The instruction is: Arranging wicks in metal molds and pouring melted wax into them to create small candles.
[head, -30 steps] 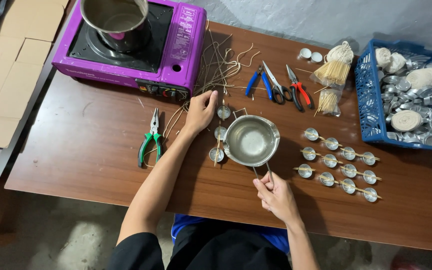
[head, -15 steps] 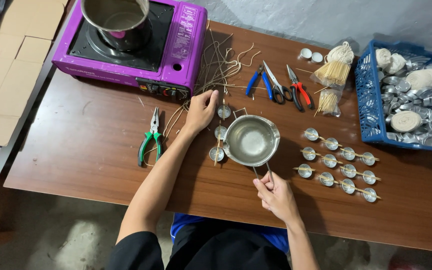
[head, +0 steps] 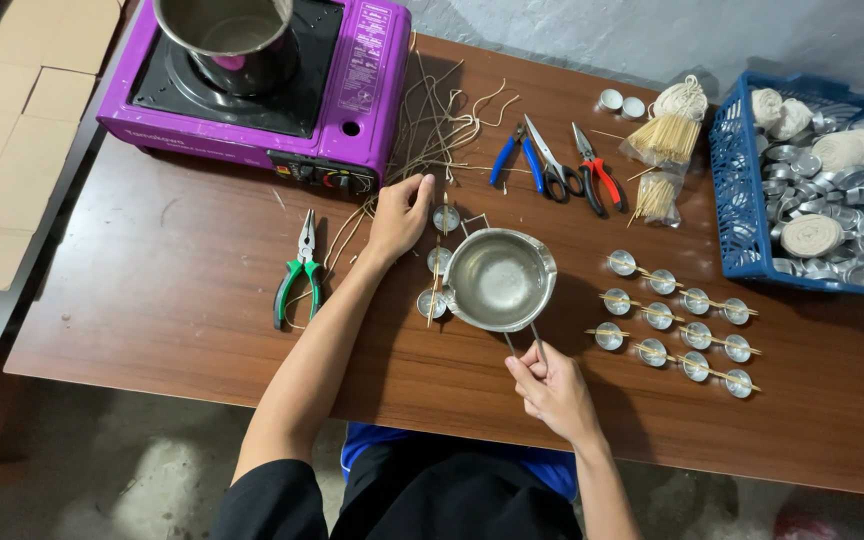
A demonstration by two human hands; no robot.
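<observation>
Two hands at the small metal pot (head: pixel 499 279).
I judge it light and rigid: my right hand (head: pixel 554 392) pinches its thin handle (head: pixel 522 343); my left hand (head: pixel 399 215), fingers loosely curled, touches a tin cup (head: pixel 445 218).

From my remote seat I see both forearms bare, the left hand (head: pixel 399 215) and right hand (head: pixel 552 390) without gloves, rings or a watch. A black short sleeve covers the left upper arm (the right sleeve is out of view). Black clothing covers the lap.
</observation>
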